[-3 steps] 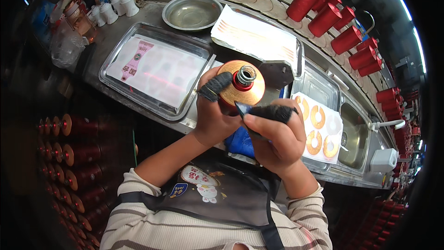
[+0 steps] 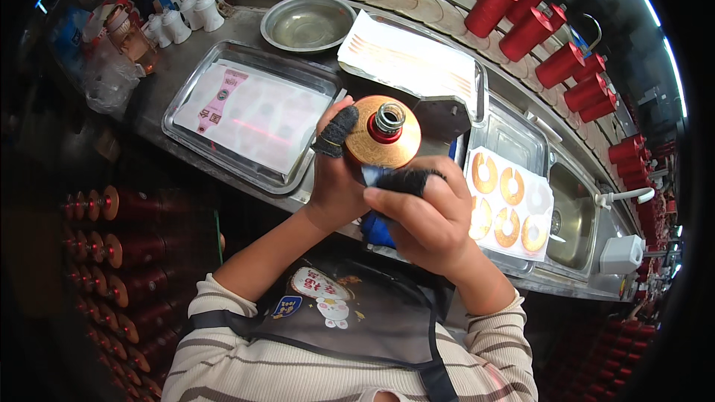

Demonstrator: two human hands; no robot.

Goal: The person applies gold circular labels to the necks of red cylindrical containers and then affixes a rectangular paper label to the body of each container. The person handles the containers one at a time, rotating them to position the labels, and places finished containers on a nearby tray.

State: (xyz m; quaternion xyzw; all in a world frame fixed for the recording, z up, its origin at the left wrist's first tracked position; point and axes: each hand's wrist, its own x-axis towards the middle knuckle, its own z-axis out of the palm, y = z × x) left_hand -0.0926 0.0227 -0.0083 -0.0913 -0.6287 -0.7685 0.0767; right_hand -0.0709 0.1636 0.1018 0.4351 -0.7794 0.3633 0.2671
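Observation:
My left hand [image 2: 337,179] is wrapped round a red glass bottle held upright, its thumb in a black finger sleeve against the edge of the shoulder. A gold ring-shaped label [image 2: 363,143] covers the bottle's shoulder around the red collar, and the threaded glass mouth [image 2: 390,117] is uncapped. Just below the bottle's near edge, my right hand [image 2: 432,216] pinches a small dark flat scraper [image 2: 372,175], blurred by motion; whether it touches the bottle I cannot tell. A black sleeve also covers the right index finger.
To the right lies a sheet of gold ring labels [image 2: 512,184], beside a sink [image 2: 572,216]. A steel tray [image 2: 173,115] with pink-and-white label sheets is at left. Behind stand a metal basin [image 2: 308,24] and red bottles [image 2: 490,9] on a conveyor [image 2: 417,0]. More bottles are racked lower left.
My right hand and the scraper have swept left and slightly down along the bottle's near edge, uncovering another gold label on the sheet. The bottle has shifted slightly left.

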